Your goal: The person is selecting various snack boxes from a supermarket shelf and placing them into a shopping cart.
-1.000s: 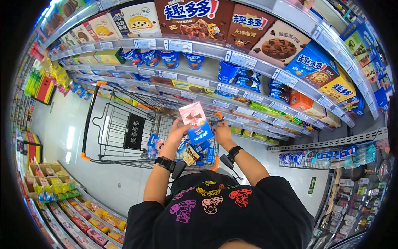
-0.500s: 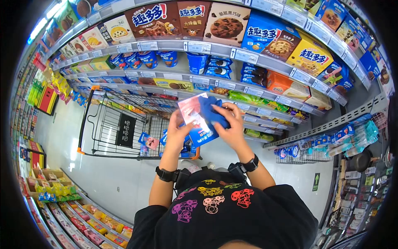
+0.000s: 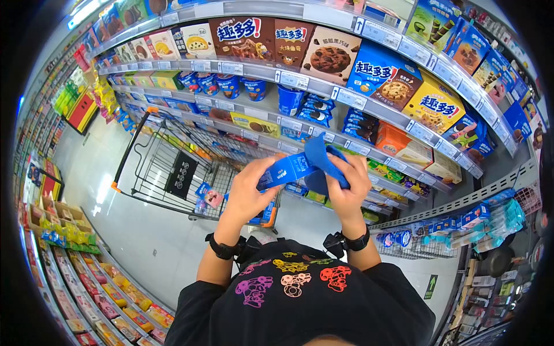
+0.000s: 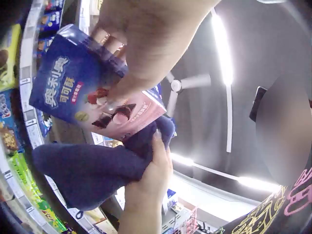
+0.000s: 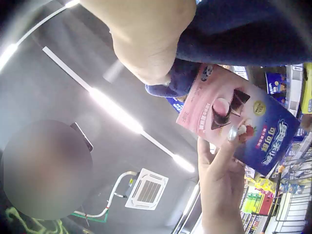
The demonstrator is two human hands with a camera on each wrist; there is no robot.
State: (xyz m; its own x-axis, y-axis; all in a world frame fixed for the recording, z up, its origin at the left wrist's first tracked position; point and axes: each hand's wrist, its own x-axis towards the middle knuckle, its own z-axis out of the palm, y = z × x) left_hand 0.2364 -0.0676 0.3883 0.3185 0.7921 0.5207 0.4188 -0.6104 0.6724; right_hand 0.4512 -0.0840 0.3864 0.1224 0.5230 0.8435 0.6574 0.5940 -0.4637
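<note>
My left hand [image 3: 247, 193] grips a pink-and-blue biscuit box [image 3: 284, 173], thumb on its printed front and fingers behind. That front, with strawberries and dark chocolate pieces on pink, shows in the left wrist view and the right wrist view. A dark blue cloth [image 3: 323, 164] is pinched in my right hand [image 3: 349, 190], part of it hanging loose. In the left wrist view the cloth lies against the pink end of the box, with the right thumb pressing on it. Both hands are raised between my body and the shelves.
A wire shopping cart [image 3: 158, 161] stands left of my hands, with a pink-and-blue pack [image 3: 212, 197] and other blue packs inside. Shelves of biscuit boxes [image 3: 242, 37] curve across the front. Low snack shelves [image 3: 109, 282] run along the left; a wire rack [image 3: 415, 245] stands right.
The right hand has come up from beside the cart with the blue cloth and met the box. The box has turned from front-facing to narrow side up, and the cloth has moved to its end.
</note>
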